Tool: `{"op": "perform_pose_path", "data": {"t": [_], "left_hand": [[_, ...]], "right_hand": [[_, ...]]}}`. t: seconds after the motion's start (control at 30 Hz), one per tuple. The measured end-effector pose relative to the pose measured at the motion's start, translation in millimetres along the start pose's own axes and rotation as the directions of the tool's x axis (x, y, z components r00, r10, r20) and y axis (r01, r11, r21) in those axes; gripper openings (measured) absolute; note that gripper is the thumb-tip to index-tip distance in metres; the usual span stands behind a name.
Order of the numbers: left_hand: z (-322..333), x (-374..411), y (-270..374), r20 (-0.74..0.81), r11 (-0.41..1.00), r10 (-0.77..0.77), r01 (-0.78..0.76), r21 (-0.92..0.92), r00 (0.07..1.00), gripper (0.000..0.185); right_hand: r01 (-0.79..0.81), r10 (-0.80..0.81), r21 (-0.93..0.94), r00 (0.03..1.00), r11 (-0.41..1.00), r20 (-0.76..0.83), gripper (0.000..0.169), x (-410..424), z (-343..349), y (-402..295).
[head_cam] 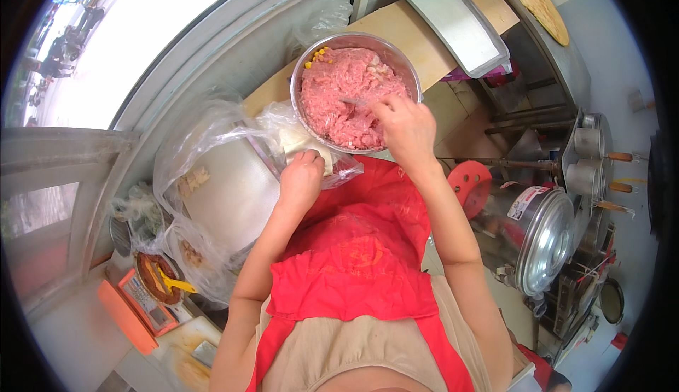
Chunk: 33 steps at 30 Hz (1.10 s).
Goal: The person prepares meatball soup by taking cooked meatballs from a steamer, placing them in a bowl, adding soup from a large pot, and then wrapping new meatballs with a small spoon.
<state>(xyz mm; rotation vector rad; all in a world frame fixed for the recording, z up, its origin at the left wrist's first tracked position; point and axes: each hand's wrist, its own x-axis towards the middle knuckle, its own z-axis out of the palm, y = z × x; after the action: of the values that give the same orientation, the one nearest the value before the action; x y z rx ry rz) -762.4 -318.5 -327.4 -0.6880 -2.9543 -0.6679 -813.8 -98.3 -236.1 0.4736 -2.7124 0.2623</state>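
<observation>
A round metal bowl heaped with pink minced meat is in front of me. Yellow corn kernels lie at its far left edge. My right hand is over the bowl's right side, closed on a thin metal utensil whose tip touches the meat; its handle is hidden in my fingers. Left of the bowl's near edge, my left hand rests with curled fingers at pale dough wrappers in a clear plastic bag. Whether it grips a wrapper is hidden.
A metal tray under plastic film holds pale dumpling-like pieces on the left. Behind it sit a bowl of red-brown paste and an orange-framed scale. A grey tray lies on the board; a large lidded pot stands right.
</observation>
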Motion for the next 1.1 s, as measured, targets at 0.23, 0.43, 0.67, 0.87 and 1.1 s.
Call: {"op": "perform_pose_path", "data": {"t": [0.23,0.43,0.67,0.87,1.1], "left_hand": [[0,1,-4,-0.021,0.996,-0.02,0.018,-0.092,1.0,0.003],[-7,5,-9,0.023,0.971,-0.127,0.13,-0.199,0.992,0.004],[-36,-4,-20,0.057,0.547,-0.374,0.27,-0.792,0.926,0.004],[-59,-14,-28,0.32,-0.441,-0.464,0.098,-0.892,0.826,0.027],[-54,-30,-21,0.332,-0.847,-0.259,-0.048,-0.53,0.907,0.049]], "right_hand": [[0.077,-0.086,0.083,0.99,0.994,0.108,0.021,-23,-32,-10],[-0.058,0.056,0.046,0.998,0.997,0.04,0.029,-37,-47,-16],[-0.039,0.039,0.02,0.999,0.999,0.016,0.029,-43,-28,-27],[-0.024,0.023,0.036,0.999,0.999,0.033,0.029,-43,-19,-29],[-0.104,0.083,0.186,0.99,0.977,0.118,0.03,-48,-24,-27]]}}
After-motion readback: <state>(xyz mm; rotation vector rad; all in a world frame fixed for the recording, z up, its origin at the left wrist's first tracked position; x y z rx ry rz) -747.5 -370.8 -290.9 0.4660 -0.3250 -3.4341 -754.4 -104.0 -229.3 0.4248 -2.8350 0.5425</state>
